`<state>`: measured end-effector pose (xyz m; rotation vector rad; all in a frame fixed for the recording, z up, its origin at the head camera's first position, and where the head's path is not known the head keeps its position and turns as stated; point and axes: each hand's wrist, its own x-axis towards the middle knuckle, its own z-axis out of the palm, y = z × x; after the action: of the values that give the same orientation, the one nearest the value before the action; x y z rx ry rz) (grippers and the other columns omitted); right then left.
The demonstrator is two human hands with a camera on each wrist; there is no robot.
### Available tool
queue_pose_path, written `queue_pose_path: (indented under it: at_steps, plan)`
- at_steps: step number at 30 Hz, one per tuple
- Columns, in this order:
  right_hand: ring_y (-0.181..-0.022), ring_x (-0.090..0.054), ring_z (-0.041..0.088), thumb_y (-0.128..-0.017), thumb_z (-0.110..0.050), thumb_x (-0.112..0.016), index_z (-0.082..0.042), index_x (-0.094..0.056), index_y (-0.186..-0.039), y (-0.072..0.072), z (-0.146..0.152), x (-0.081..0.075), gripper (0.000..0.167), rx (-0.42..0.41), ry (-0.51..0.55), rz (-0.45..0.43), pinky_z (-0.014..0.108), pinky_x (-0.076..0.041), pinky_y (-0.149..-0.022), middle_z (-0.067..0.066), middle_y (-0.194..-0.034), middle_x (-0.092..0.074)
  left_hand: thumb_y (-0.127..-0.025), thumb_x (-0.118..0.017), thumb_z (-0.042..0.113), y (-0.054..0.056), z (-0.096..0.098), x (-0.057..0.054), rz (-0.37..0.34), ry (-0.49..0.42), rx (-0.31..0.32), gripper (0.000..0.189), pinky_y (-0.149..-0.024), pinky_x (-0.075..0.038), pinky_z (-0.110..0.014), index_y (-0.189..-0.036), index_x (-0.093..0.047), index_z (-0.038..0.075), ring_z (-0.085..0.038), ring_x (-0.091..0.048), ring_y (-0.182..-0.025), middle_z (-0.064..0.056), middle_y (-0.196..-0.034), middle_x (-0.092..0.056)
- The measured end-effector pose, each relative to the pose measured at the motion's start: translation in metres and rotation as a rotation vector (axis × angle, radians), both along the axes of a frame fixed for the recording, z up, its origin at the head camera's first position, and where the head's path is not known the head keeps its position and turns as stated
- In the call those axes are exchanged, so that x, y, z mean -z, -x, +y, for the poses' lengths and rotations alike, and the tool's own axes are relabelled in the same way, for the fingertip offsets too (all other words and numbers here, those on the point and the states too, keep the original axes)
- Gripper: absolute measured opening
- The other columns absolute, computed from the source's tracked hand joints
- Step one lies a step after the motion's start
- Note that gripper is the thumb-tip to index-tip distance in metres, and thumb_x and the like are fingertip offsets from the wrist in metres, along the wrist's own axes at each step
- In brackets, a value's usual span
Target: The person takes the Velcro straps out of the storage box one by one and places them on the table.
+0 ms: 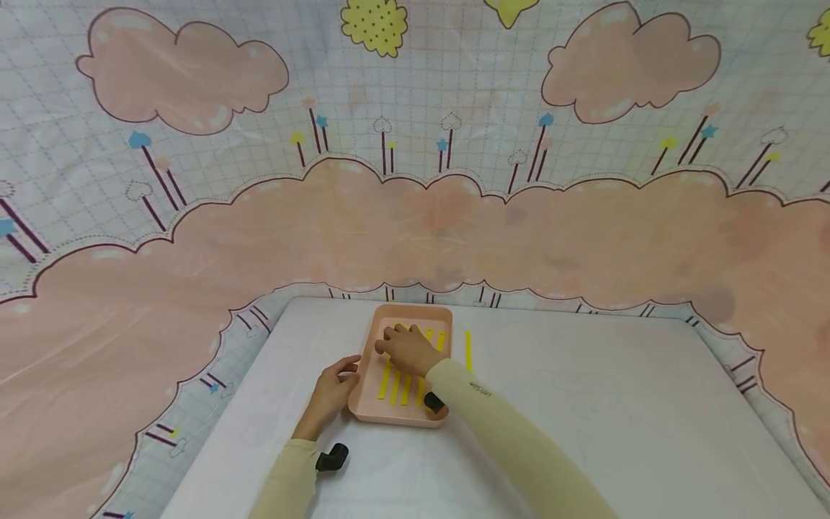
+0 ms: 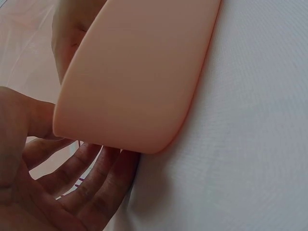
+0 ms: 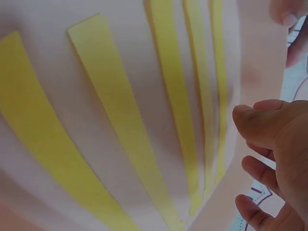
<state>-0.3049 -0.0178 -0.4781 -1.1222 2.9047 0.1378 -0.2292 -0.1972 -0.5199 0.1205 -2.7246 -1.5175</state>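
Note:
A pink rectangular tray [image 1: 365, 411] lies on the white table, with several yellow strips [image 1: 395, 391] side by side on its bottom. My left hand [image 1: 329, 395] is at the tray's left side, its extended fingers [image 2: 108, 185] touching the outer wall and the thumb at the rim. Over the tray's left half is my right hand [image 1: 411, 351], palm down with fingers loosely bent. Nothing shows between its fingertips [image 3: 245, 118], which are beside the outermost strip [image 3: 219, 86] near the tray wall. That hand covers the upper parts of some strips in the head view.
One more yellow strip [image 1: 468, 349] lies on the white table [image 1: 583, 404], just right of the tray. A cloth with pink clouds [image 1: 188, 76] hangs behind the table and along its sides. Each wrist carries a black camera [image 1: 333, 457].

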Motion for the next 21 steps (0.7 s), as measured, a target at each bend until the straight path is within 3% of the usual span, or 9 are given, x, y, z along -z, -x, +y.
queue_pose_path:
  at_steps: [13, 21]
  plan:
    - [-0.111, -0.052, 0.017, -0.100, -0.017, -0.054, -0.033, -0.065, -0.117, 0.001, -0.004, 0.011, 0.025, -0.024, 0.024, -0.030, 0.043, -0.043, -0.098, -0.005, -0.117, -0.058, -0.094, -0.057, 0.005, -0.003, -0.002, 0.002, 0.007, 0.000, -0.003, 0.040, -0.083, -0.055, -0.038, -0.134, -0.059, 0.006, -0.034, -0.065, -0.108, -0.021, -0.118, -0.064]
    - [-0.110, -0.052, 0.016, -0.099, -0.016, -0.057, -0.034, -0.065, -0.115, 0.006, -0.005, 0.014, 0.026, -0.022, 0.016, 0.000, 0.042, -0.043, -0.097, -0.005, -0.113, -0.058, -0.094, -0.056, 0.005, -0.002, 0.001, -0.002, 0.016, -0.006, -0.001, 0.040, -0.086, -0.054, -0.040, -0.134, -0.058, 0.005, -0.034, -0.065, -0.109, -0.020, -0.119, -0.064]
